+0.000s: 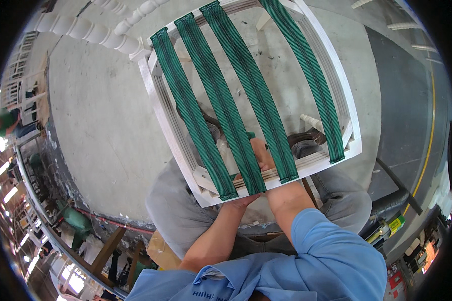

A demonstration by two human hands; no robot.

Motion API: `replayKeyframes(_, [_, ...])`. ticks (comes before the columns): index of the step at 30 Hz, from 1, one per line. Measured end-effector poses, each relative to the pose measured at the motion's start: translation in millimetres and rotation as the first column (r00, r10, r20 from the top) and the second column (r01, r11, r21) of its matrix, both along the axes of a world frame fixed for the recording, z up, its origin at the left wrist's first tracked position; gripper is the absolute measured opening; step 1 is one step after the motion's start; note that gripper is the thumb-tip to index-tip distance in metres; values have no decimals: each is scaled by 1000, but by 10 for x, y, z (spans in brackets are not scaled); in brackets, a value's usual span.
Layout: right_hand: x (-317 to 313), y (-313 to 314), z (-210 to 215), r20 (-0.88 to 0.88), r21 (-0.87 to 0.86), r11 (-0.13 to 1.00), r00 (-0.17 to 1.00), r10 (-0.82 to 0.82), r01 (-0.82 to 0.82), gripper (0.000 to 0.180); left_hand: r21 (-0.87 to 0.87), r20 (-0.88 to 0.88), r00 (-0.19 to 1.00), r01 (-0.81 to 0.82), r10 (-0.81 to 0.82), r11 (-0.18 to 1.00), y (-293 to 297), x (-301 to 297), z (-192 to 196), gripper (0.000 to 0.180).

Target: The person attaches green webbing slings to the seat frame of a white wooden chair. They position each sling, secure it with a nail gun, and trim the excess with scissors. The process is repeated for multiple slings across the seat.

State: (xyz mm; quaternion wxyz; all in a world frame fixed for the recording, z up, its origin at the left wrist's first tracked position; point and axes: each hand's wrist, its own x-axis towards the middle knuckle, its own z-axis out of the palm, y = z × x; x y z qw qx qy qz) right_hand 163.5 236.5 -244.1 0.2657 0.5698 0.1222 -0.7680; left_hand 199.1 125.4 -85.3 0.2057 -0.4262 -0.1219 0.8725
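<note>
A white wooden chair frame (166, 113) lies over my lap. Several dark green webbing straps (253, 75) run lengthwise across its seat opening, their ends folded at the rails. My left hand (245, 201) is at the underside of the near rail, with its fingers mostly hidden by the rail and a strap. My right forearm passes under that rail. Through the gap between two straps, part of my right hand (262, 152) shows inside the frame, its fingers partly covered. Small bits of green show beside it; I cannot tell whether it holds them.
Turned white legs (85, 31) extend from the frame's far left corner. Dark shoes (306, 138) show through the opening. A cardboard box (163, 251) stands by my left knee, near a curved metal rail (50, 231). A black padded bar (389, 200) lies right; a person (15, 123) sits far left.
</note>
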Motion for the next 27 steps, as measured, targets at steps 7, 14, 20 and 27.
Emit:
replayKeyframes(7, [77,-60,170,-38,21,996,996,86,-86,53,6,149,989,-2,1,1000,49,135,-475,42])
replayKeyframes(14, [338,473,525,-77,163,868,871,486,-470,51,-51,132,990,55,-48,997,238,-63,-344,35])
replayKeyframes(20, [488,1154,2496,-63,778,286,383,921,-560,36,67,-50,987,157,-154,985,98,-167,-873,12])
replayKeyframes(27, [2470,3528,3631,529,770,-505,832,165,-389,36,-84,-56,972,222,-227,971,353,-194,-485,15])
